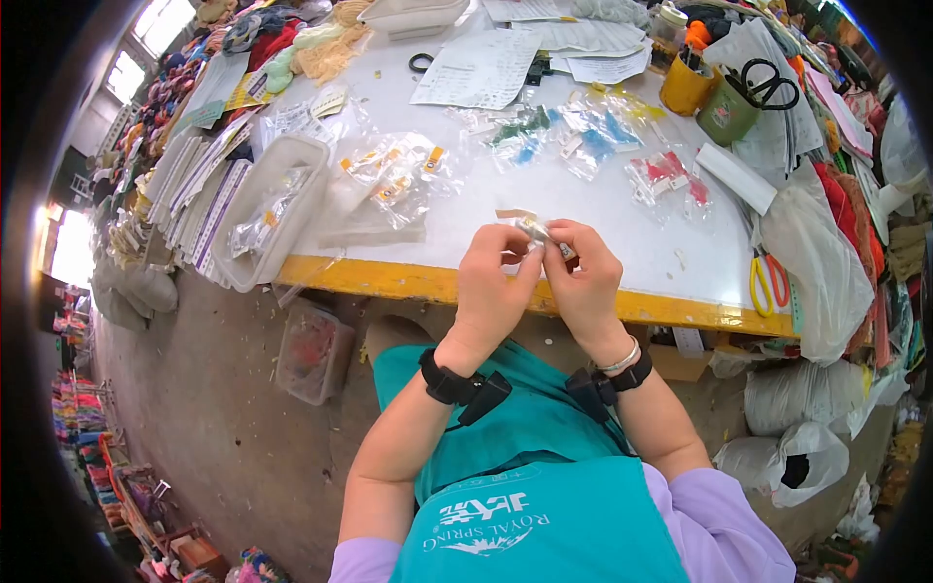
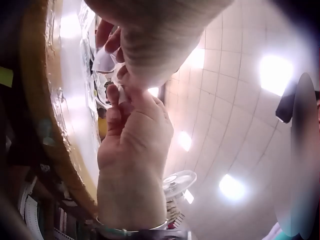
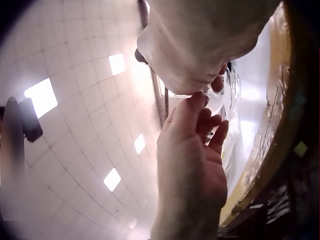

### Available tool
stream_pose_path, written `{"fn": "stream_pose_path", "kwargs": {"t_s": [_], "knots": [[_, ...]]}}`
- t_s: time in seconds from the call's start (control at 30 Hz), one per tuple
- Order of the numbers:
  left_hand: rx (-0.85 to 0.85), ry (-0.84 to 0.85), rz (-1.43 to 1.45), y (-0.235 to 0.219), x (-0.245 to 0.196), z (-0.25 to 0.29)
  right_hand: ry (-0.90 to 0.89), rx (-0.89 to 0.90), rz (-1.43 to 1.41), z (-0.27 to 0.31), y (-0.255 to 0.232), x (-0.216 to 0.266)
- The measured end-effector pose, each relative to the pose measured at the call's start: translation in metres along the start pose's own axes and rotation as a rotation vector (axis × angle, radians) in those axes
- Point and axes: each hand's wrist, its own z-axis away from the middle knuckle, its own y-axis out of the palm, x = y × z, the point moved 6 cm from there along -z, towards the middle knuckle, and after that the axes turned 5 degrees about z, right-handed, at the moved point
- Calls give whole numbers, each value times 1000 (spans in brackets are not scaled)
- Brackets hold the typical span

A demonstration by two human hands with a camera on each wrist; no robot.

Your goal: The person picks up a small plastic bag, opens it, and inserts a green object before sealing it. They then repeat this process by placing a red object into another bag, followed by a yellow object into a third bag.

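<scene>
Just above the front edge of the white table, both hands meet fingertip to fingertip in the head view. My left hand (image 1: 492, 277) pinches one side of a small shiny plastic packet (image 1: 534, 229) between thumb and fingers. The opposite side is pinched by my right hand (image 1: 589, 280). A pale paper strip (image 1: 515, 213) shows just beyond the fingertips. Fingers hide most of the packet, and I cannot tell what is inside it. In the wrist views the two hands overlap, with a white piece (image 2: 104, 62) showing beside the fingers.
Clear bags with orange-marked pieces (image 1: 394, 170) lie left, beside a plastic tub (image 1: 282, 204). Bags with blue (image 1: 607, 131) and red pieces (image 1: 671, 175) lie ahead and right. Scissors (image 1: 768, 282) rest at the right edge; cups (image 1: 727, 117) stand behind. Papers (image 1: 476, 68) cover the back.
</scene>
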Motion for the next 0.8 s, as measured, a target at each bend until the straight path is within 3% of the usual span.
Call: {"fn": "stream_pose_path", "kwargs": {"t_s": [0.07,0.17,0.27,0.37,0.43,0.63,0.73,0.8], "knots": [[-75,-186,241,0,2,-1,-120,1,72,-4,-1,6],[-56,-272,153,-2,2,-2,-265,25,180,-5,-1,13],[-22,-266,-29,-5,-6,-5,-340,55,237,-4,-1,19],[23,-138,-252,-6,1,-6,-385,69,270,-1,2,19],[58,-171,-219,-6,-2,-6,-380,92,275,0,3,18],[38,-369,286,5,21,5,-111,180,184,-4,1,12],[27,-444,453,3,35,4,10,267,-99,-4,4,13],[39,-468,511,3,35,3,79,273,-120,-3,-2,8]]}}
